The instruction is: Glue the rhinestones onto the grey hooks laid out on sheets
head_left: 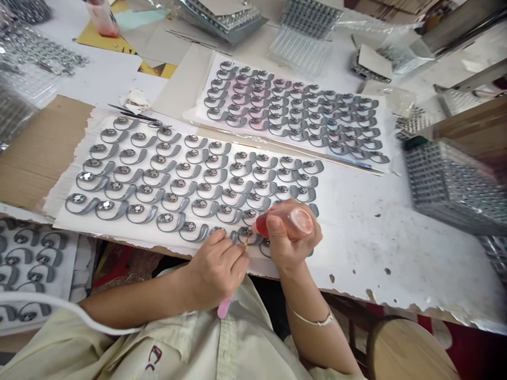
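My left hand (217,266) is closed around a thin tool with a pink handle (224,307); its narrow tip reaches a grey curled piece near the front edge of the board. In my right hand (293,243) is a squeeze bottle (287,220) of red liquid, tilted so its nozzle points down-left at the same piece. Rows of grey curled pieces (137,210), each topped with a round shiny setting, stand on a white-covered board (63,217) before me. My hands hide some pieces in the front rows.
Behind lies a second board of similar pieces (295,113); another (29,258) sits at lower left. Dark tweezers (132,113) and crumpled tissue (135,101) rest by the board. Another bottle (103,18) stands at the back. Stacked clear trays (455,184) are at right, a wooden stool (410,351) below.
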The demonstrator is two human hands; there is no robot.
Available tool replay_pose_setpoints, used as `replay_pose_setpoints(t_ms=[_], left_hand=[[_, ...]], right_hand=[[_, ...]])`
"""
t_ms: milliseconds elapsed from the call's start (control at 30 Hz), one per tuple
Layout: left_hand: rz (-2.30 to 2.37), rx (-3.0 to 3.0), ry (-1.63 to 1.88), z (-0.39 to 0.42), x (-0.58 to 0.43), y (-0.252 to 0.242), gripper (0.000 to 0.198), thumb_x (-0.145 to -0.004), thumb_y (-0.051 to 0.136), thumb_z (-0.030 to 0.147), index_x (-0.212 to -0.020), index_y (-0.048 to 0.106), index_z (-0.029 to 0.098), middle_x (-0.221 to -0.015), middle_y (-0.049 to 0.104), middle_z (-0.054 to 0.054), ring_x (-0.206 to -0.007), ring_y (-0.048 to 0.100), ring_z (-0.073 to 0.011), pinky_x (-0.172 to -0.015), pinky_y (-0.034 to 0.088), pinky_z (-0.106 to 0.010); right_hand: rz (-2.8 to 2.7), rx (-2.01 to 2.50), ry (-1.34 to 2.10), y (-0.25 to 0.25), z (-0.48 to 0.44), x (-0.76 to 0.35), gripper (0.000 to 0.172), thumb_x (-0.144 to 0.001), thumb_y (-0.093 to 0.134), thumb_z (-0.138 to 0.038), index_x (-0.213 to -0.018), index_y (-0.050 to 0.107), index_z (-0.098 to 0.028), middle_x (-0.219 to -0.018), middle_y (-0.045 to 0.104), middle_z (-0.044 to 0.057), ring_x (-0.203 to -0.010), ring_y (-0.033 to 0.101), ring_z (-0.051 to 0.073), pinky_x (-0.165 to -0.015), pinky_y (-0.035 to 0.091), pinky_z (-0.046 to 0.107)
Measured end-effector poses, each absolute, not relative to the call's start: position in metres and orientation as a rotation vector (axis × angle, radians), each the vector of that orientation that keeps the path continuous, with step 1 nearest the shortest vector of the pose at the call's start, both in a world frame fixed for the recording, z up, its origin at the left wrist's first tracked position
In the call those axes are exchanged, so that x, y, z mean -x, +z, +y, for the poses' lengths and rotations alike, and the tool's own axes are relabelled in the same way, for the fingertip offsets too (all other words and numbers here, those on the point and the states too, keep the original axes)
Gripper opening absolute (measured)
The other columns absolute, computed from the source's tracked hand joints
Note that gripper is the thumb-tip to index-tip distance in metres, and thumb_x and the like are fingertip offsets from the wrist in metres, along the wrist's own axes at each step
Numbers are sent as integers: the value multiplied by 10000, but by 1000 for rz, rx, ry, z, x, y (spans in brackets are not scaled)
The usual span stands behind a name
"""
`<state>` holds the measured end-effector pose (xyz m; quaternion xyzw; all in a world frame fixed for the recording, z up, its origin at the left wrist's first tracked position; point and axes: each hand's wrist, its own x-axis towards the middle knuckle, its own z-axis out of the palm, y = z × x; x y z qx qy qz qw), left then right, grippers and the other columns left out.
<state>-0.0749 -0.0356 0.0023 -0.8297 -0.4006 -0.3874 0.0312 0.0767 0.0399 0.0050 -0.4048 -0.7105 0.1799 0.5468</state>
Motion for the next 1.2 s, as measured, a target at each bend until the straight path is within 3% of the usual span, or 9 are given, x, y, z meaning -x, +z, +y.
replay_pose_setpoints(t_ms=[233,667,1200], left_hand=[[-1245,2550,-1195,-36,75,2,222,-893,457,2,-774,604,118,-726,666,-87,-608,529,-175,-629,422,-345],[-1250,2538,-1215,-35,75,3,218,-891,449,7,-794,616,107,-662,656,-73,-575,511,-174,-611,434,-342],[-1251,2534,-1214,-35,75,4,213,-885,455,5,-786,618,99,-681,668,-87,-581,510,-173,-591,438,-334]], right_hand=[[-1560,1001,380,2,42,-79,252,-857,614,-422,-700,605,-226,-636,594,25,-613,581,196,-607,501,387],[-1659,934,408,3,42,-77,125,-862,643,-271,-745,625,-230,-675,608,15,-624,568,173,-601,466,353],[-1674,863,367,1,44,-78,95,-852,664,-226,-771,618,-211,-667,607,6,-614,569,158,-565,469,325]])
